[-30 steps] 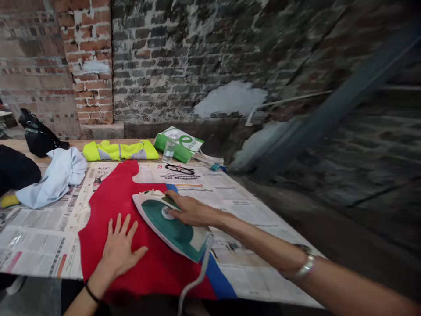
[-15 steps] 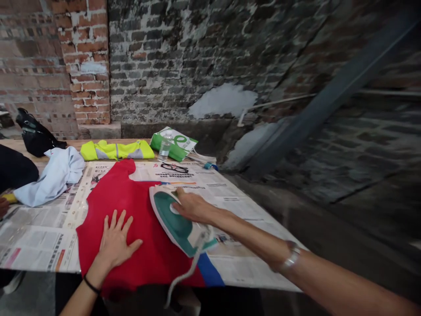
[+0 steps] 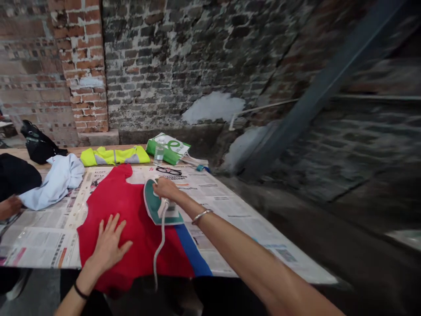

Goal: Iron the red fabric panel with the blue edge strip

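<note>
A red garment piece [image 3: 131,210] with a blue strip [image 3: 190,250] along its right side lies spread on a newspaper-covered table [image 3: 230,210]. Fingers spread, my left hand [image 3: 110,243] rests flat on the red cloth near its left side. My right hand [image 3: 166,189] is wrapped around the handle of a green and white clothes iron [image 3: 153,204], which stands over the garment's right edge. The iron's pale cord [image 3: 160,250] hangs down across the cloth and past the table's front edge.
Behind lie a yellow hi-vis vest [image 3: 115,156], a green-white bag [image 3: 167,148], a clear cup [image 3: 158,153] and eyeglasses [image 3: 169,170]. At left are a light blue garment [image 3: 59,180], a black bag [image 3: 39,142] and another person's hand [image 3: 9,207]. A brick wall [image 3: 148,66] stands beyond.
The iron in my right hand has moved away from me toward the garment's upper right edge and turned, uncovering more of the blue strip. My left hand stays flat on the cloth.
</note>
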Available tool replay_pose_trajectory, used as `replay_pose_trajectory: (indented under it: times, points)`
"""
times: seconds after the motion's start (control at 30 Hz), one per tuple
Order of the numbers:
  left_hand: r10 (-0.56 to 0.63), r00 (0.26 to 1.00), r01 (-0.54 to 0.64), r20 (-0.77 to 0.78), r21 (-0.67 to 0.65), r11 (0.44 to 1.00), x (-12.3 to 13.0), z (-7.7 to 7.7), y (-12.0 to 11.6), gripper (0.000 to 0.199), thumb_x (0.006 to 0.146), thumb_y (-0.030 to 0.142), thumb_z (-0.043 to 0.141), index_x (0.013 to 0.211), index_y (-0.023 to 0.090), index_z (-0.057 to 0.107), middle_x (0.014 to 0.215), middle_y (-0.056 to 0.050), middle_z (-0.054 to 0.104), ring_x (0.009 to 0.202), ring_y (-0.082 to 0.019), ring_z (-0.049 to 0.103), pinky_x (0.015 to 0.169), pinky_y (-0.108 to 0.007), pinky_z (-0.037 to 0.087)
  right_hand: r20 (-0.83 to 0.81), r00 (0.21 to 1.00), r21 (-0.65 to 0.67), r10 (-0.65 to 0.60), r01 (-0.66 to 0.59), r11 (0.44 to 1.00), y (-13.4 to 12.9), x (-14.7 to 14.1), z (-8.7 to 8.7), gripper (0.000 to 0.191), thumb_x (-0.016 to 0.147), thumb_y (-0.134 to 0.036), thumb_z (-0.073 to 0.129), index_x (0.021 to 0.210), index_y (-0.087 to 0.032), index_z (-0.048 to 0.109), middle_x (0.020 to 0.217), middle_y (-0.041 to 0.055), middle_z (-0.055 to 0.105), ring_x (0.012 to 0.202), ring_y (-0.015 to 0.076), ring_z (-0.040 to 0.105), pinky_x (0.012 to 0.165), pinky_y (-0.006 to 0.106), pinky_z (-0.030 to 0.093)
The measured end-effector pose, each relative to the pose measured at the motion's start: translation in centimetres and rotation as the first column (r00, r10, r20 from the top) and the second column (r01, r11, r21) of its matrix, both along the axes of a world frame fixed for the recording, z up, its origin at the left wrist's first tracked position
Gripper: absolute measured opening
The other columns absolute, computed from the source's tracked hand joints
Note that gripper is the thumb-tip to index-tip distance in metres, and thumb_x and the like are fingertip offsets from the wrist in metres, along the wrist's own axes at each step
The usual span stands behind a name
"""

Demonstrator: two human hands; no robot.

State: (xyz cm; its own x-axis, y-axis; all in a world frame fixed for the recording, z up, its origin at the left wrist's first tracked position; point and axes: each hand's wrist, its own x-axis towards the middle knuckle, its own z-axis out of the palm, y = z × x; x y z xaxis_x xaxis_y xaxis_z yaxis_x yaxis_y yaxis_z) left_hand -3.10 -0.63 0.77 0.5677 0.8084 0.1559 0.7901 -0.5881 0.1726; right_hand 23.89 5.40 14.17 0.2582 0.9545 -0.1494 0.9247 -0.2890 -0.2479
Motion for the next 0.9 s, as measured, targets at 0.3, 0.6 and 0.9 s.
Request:
replay_pose_trajectory:
  times: [0.3, 0.6, 0.9]
  points:
    - [0.128, 0.988, -0.125, -0.09, 0.039, 0.991, -3.7, 0.5, 9.4, 0.054, 0.103, 0.048, 0.045, 0.148, 0.019, 0.052, 0.161, -0.014, 0.043, 0.152, -0.032, 0.034, 0.123, -0.055, 0.027, -0.104, 0.984, -0.125, 0.142, -0.155, 0.98, -9.1, -0.4, -1.3, 0.036, 0.105, -0.031, 0.042, 0.125, -0.005, 0.055, 0.074, 0.0099, 0.075, 0.074, 0.0237, 0.075, 0.068, 0.026, 0.047]
    - [0.201, 0.971, -0.202, -0.125, 0.011, 0.979, -1.0, -1.5, 14.7, 0.066, 0.102, 0.055, 0.04, 0.155, 0.017, 0.042, 0.165, -0.014, 0.034, 0.155, -0.034, 0.026, 0.124, -0.055, 0.024, -0.053, 0.993, -0.053, 0.108, -0.11, 0.992, -2.5, -3.3, 0.5, 0.038, 0.104, -0.026, 0.042, 0.13, -0.002, 0.055, 0.099, 0.0196, 0.076, 0.107, 0.027, 0.072, 0.081, 0.028, 0.048]
    - [0.161, 0.985, -0.158, -0.069, 0.045, 0.986, -1.6, -1.2, 15.8, 0.062, 0.1, 0.05, 0.048, 0.151, 0.015, 0.049, 0.161, -0.015, 0.041, 0.152, -0.034, 0.032, 0.123, -0.054, 0.028, -0.047, 0.989, -0.026, 0.142, -0.144, 0.989, -5.2, -3.5, 0.3, 0.033, 0.103, -0.025, 0.045, 0.123, -0.005, 0.061, 0.108, 0.0206, 0.074, 0.112, 0.0272, 0.07, 0.083, 0.027, 0.047]
